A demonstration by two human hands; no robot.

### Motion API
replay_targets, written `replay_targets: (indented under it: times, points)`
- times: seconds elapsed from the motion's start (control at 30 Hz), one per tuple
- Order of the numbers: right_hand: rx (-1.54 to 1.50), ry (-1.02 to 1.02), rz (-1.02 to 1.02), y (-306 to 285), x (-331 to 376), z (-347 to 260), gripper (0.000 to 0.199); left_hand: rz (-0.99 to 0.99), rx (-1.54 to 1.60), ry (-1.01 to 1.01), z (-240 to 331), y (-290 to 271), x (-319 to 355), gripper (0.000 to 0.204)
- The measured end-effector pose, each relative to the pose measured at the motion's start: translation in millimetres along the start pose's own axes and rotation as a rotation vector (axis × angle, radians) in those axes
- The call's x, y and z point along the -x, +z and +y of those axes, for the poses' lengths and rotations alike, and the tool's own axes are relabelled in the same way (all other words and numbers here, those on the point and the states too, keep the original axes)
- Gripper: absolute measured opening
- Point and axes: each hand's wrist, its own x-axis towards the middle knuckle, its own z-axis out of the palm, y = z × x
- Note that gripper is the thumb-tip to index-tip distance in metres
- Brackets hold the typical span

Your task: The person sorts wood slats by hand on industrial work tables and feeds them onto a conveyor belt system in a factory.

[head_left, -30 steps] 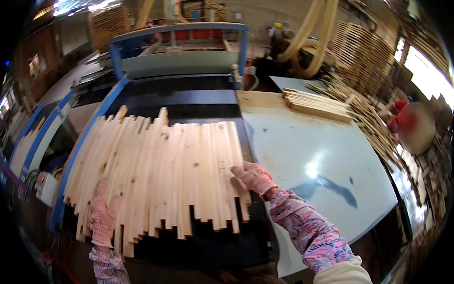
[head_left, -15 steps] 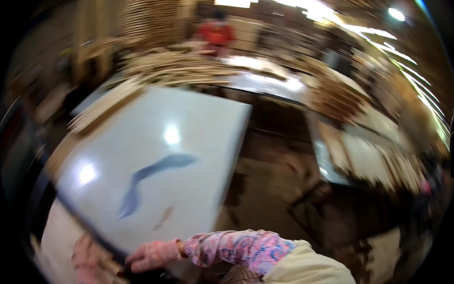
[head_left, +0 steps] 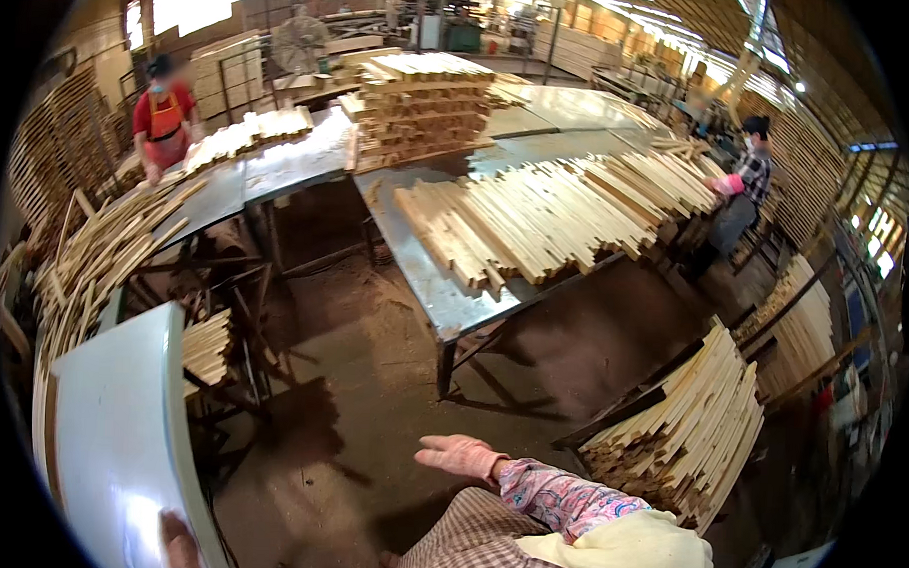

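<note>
My right hand point(head_left: 458, 456), in a pink knit glove, hangs over the floor in front of me. Its fingers are stretched out and hold nothing. At the lower left, my left hand point(head_left: 180, 545) shows only in part, dark and a little blurred, with its fingers extended at the edge of a pale, smooth-topped table point(head_left: 115, 402). Nothing shows in that hand. A floral sleeve point(head_left: 557, 498) covers my right forearm, beside a checked apron point(head_left: 461, 540).
A metal-topped table point(head_left: 444, 309) ahead bears a row of wood strips point(head_left: 547, 217) and a tall stack point(head_left: 425, 113). More strips point(head_left: 685, 422) lie at right. One person in red point(head_left: 165, 124) stands far left, another in a checked shirt point(head_left: 754, 174) far right.
My view has swung to the right, so the pale table now sits at the left edge. My right hand has come away from that table and is over the floor.
</note>
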Motion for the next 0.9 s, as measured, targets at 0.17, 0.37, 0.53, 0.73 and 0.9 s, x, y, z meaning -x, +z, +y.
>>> replay_targets:
  times: [0.17,0.37,0.53,0.73,0.9]
  points:
    - [-0.318,0.171,0.431,-97,-24,114,0.079,-0.574,0.232,-0.368,-84,196,-42,0.058]
    - [-0.384,0.350,0.794,-250,-48,199,0.075,-0.895,0.227,-0.610,-121,375,-66,0.063]
    - [-0.497,0.412,1.198,-345,-46,393,0.060,-1.184,0.174,-0.742,-153,505,-103,0.073]
    - [0.166,0.649,0.827,-452,-58,344,0.082,-1.374,0.223,-0.702,-218,619,-134,0.070]
    - [0.244,0.798,0.882,-514,-87,378,0.081,-1.187,0.100,-0.859,-183,730,-125,0.076]
